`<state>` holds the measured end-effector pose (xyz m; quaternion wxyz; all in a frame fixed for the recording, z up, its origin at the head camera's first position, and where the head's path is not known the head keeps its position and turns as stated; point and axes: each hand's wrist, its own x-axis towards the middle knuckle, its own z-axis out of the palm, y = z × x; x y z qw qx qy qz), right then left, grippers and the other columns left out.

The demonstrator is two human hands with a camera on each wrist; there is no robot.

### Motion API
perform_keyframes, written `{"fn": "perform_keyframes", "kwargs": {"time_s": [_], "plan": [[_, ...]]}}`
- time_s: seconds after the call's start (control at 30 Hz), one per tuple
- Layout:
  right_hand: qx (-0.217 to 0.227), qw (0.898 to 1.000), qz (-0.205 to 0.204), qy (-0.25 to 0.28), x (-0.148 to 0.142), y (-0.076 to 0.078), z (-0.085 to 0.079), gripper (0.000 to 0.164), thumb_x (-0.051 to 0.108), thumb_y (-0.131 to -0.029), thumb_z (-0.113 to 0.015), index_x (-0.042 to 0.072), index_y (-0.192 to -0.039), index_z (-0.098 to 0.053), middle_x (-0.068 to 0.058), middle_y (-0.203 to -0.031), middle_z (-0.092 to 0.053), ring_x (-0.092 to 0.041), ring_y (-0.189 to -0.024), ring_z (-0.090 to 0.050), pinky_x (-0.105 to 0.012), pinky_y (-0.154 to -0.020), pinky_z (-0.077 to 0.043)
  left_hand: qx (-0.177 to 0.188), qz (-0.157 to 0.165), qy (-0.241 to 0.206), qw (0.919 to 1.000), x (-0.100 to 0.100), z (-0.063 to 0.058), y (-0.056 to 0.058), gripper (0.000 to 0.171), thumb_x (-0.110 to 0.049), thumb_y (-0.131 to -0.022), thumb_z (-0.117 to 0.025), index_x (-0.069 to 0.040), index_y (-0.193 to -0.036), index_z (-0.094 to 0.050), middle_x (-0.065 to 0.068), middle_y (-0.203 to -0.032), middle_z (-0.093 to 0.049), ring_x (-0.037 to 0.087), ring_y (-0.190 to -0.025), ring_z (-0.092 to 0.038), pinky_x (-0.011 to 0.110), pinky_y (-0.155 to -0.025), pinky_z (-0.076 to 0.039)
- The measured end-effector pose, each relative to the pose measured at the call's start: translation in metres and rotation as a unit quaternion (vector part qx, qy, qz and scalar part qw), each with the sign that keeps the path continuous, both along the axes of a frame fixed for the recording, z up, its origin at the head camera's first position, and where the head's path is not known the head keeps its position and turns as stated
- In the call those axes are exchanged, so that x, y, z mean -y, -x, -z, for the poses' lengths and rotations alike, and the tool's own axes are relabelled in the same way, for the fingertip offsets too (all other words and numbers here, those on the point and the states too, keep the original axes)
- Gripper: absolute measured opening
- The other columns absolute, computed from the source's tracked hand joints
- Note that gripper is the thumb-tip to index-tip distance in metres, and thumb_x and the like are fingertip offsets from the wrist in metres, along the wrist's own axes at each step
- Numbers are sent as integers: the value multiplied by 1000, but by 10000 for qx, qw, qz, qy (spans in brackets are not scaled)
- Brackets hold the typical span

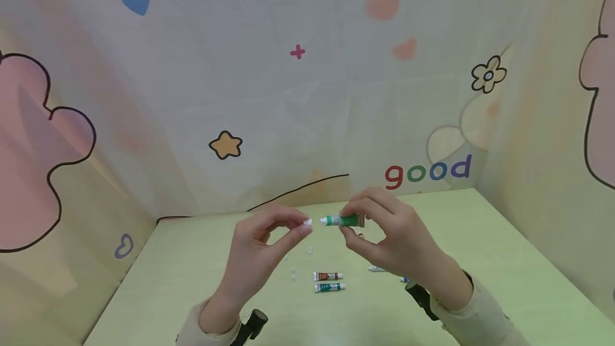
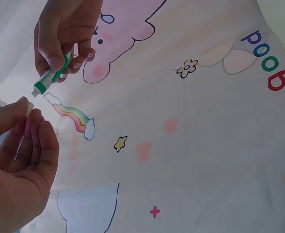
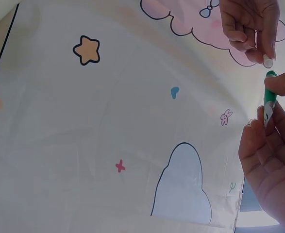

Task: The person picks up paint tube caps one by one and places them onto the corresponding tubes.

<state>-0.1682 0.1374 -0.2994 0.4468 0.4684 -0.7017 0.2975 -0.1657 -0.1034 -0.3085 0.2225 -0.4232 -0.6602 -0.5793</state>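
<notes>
Between thumb and fingertips my left hand pinches a small white cap. My right hand holds a green paint tube level, its white nozzle pointing left at the cap. A narrow gap separates nozzle and cap. In the left wrist view the tube slants down toward the cap. The right wrist view has the cap just above the tube. Below the hands, a brown paint tube and a dark green paint tube lie side by side on the table.
Several small white pieces, likely caps, lie on the pale table left of the tubes. A white-ended tube and a blue-marked thing are partly hidden by my right hand and wrist. A printed curtain stands behind the table.
</notes>
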Motion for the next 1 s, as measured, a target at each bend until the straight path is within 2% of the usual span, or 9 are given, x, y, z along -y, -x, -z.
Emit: {"fn": "perform_keyframes", "kwargs": {"time_s": [0.2,0.43,0.6,0.7,0.87,1.0], "plan": [[-154,9998,73,-64,5,-2,7,22,27,-99,-59,7,-95,-68,1,-94,-62,-9,-74,-57,-16,-66,-49,-74,-14,102,9999,-3,5,-4,16,1,-90,-74,-8,-103,-73,9,-91,-71,18,-79,-66,31,-78,-57],[359,9991,49,-217,8,-2,14,17,24,-97,-63,8,-98,-68,-1,-95,-63,-11,-78,-60,-19,-70,-52,-165,-120,171,9996,-2,8,-6,17,2,-89,-74,-8,-103,-73,8,-92,-71,17,-79,-66,30,-76,-57],[148,9998,77,-133,10,-1,18,18,23,-98,-60,8,-97,-69,0,-96,-62,-9,-77,-60,-18,-68,-51,-14,-192,193,9996,-2,13,-6,17,0,-90,-74,-10,-104,-73,6,-92,-72,17,-79,-66,30,-76,-57],[192,9998,-20,-79,10,-2,21,16,22,-97,-60,8,-97,-69,1,-96,-63,-9,-76,-60,-17,-68,-51,22,-216,189,9996,-3,16,-7,17,0,-90,-74,-10,-104,-74,6,-92,-72,16,-79,-66,30,-76,-57],[681,9972,-322,-37,8,-4,27,12,22,-96,-66,11,-99,-68,3,-96,-63,-7,-76,-56,-14,-69,-48,58,-237,265,9994,-3,20,-9,16,-1,-91,-74,-10,-104,-74,6,-93,-72,16,-80,-66,30,-75,-57],[652,9967,-474,-16,8,-2,28,12,22,-96,-66,11,-100,-68,3,-96,-63,-6,-74,-55,-14,-66,-47,18,-338,339,9989,-3,20,-8,16,-3,-91,-74,-11,-104,-74,4,-92,-72,15,-80,-67,30,-75,-57]]}}
